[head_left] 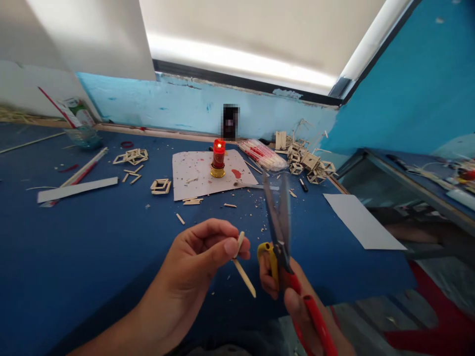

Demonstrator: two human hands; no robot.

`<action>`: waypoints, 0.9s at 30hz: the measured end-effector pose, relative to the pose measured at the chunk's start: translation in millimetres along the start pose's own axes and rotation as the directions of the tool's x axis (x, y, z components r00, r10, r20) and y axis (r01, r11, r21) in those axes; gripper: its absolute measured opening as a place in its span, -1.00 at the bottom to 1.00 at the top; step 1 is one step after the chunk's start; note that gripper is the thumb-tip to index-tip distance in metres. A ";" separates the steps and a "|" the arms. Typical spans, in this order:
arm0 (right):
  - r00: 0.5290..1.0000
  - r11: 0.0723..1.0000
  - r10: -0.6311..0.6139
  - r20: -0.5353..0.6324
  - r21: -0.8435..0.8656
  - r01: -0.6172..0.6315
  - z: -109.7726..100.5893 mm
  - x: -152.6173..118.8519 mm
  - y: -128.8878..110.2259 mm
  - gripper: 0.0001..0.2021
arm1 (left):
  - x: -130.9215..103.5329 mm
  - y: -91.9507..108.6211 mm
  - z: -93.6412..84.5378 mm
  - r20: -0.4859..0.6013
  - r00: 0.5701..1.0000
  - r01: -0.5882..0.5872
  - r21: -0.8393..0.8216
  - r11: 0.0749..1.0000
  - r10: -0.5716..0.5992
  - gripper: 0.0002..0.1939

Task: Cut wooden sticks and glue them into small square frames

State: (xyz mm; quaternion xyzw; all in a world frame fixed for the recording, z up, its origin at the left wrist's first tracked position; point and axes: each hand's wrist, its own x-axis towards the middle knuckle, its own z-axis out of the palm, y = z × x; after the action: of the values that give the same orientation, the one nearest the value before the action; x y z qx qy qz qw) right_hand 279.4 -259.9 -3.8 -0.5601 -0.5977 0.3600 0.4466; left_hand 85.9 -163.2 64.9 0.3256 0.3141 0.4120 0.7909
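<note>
My left hand pinches a pale wooden stick between thumb and fingers, over the front of the blue table. One end pokes up past the thumb, and the longer part slants down to the right. To its right, my right hand is wrapped round the red and yellow handles of a pair of scissors. The blades point up, slightly parted and blurred, with nothing between them and apart from the stick.
Beyond my hands, a lit red candle stands on white paper. Stick frames and a bag of red-and-white sticks lie at the back right. A cup is back left. White paper overhangs the right edge.
</note>
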 end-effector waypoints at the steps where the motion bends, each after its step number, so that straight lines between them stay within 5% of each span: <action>1: 0.998 0.998 0.061 0.034 0.004 -0.061 2.6 -4.0 -0.7 -0.40 | -2.9 -2.6 2.5 -0.030 1.000 0.002 -0.022 1.000 -0.003 -0.88; 6: 0.974 0.974 0.223 0.036 0.019 -0.224 12.0 -26.5 0.2 -0.12 | -7.4 -9.7 10.4 -0.123 0.992 -0.018 -0.096 0.995 0.007 -0.78; 17: 0.973 0.987 0.147 0.178 -0.096 -0.131 -0.3 -39.9 20.6 -0.18 | -10.4 -12.0 11.4 -0.124 0.990 0.047 -0.095 0.994 -0.059 -0.75; 27: 0.957 0.972 0.194 0.216 -0.175 -0.157 -13.4 -27.9 -9.7 -0.17 | -11.9 -14.5 13.8 -0.188 0.982 -0.004 -0.130 0.992 -0.021 -0.73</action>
State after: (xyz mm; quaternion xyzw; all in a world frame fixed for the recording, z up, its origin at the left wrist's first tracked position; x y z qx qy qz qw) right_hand 287.8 -289.6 6.2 -0.5984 -0.6199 0.4133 0.2946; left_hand 97.4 -183.4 64.6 0.2316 0.3618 0.4571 0.7788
